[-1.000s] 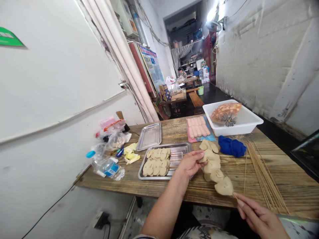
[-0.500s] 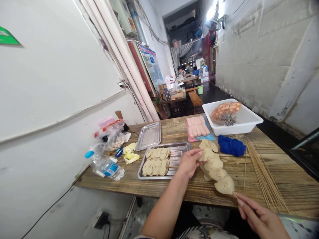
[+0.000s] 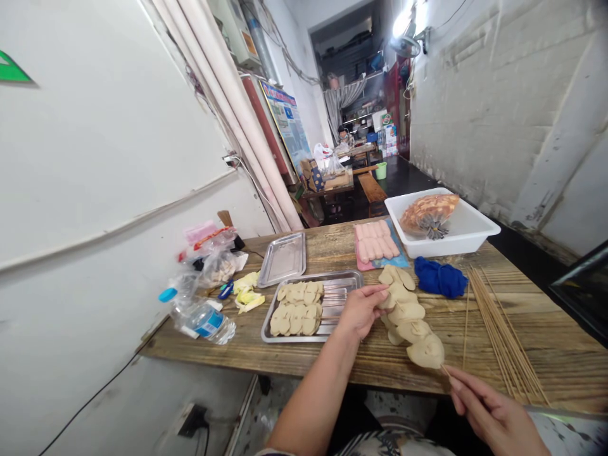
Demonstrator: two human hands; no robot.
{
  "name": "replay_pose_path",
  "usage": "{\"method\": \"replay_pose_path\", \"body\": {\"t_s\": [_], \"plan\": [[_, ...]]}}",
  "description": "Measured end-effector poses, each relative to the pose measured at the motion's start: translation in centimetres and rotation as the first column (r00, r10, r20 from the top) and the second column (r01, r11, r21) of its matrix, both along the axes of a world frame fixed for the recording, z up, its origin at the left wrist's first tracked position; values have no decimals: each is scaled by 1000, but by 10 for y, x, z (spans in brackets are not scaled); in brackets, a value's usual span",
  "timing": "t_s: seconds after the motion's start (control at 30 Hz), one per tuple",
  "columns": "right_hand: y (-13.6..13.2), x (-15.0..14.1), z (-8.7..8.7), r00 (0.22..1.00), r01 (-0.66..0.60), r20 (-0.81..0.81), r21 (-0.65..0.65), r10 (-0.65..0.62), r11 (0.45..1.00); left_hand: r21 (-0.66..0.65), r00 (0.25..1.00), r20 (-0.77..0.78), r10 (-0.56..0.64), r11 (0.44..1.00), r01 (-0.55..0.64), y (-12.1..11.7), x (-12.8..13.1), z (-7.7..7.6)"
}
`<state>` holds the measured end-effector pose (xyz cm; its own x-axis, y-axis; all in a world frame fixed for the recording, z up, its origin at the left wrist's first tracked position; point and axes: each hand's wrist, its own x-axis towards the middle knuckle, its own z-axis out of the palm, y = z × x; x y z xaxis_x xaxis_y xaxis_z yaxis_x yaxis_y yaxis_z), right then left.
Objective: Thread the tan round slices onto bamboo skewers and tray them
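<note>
My right hand [image 3: 491, 402] is closed on the lower end of a thin bamboo skewer [image 3: 445, 370]. Several pale, flat, round slices [image 3: 409, 311] are threaded along it, slanting up and left above the table. At the upper end, my left hand [image 3: 361, 309] pinches the edge of one pale slice between thumb and fingers. Other loose pale slices [image 3: 398, 277] lie on the table just beyond. Left of my left hand, a metal tray [image 3: 311, 341] holds finished-looking skewers of the same slices [image 3: 295, 318], their sticks pointing right.
Bare bamboo skewers [image 3: 506, 335] lie at the right beside a blue cloth [image 3: 440, 277]. Behind stand a pack of pink sausages [image 3: 377, 240] and a white tub [image 3: 475, 237]. A second metal tray [image 3: 284, 259], a water bottle [image 3: 209, 322] and plastic bags [image 3: 221, 266] are at the left.
Almost nothing differs. The near end of the loaded skewer and my right hand have shifted very slightly left and up; both hands keep their hold.
</note>
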<state>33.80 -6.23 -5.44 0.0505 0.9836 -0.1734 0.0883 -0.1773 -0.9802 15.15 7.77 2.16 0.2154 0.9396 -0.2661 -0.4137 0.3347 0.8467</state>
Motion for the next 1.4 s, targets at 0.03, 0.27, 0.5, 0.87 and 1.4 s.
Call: {"method": "replay_pose_path", "body": {"t_s": [0.03,0.27,0.5,0.87,1.4], "plan": [[0,-1,1,1000,12,-6,-1,-12,1000,-4,1000,15,-5,1000,5,1,-1,0],[0,-6,13,998,44,-51,-37,-46,998,30,1000,21,15,999,-15,3,-2,-1],[-2,-6,10,997,37,-73,-46,-40,998,38,999,16,-32,999,31,-1,1,-3],[2,-7,15,998,45,-35,-25,-46,999,5,992,76,-101,995,101,0,0,2],[3,-4,20,999,19,-28,-16,-19,1000,51,997,10,-80,996,80,0,-1,7]]}}
